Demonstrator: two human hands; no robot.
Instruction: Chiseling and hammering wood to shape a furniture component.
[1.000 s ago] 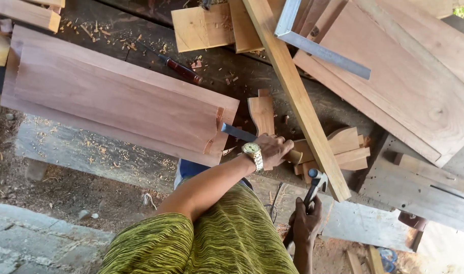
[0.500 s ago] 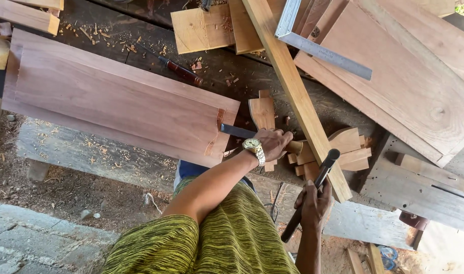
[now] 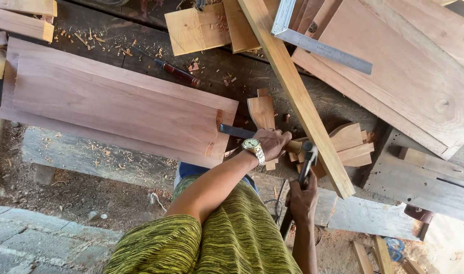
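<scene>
Rough dark wooden worktop (image 3: 140, 50), littered with shavings and offcuts, seen from the head camera; left hand (image 3: 272, 143) closed round a flat steel chisel (image 3: 237, 131), blade set at the end of a long reddish wooden panel (image 3: 115, 109); right hand (image 3: 303, 200) clenched on a dark-handled hammer (image 3: 300, 180), head at the chisel's butt; a glancing blow could hit the knuckles, or a hard one split the panel's end.
</scene>
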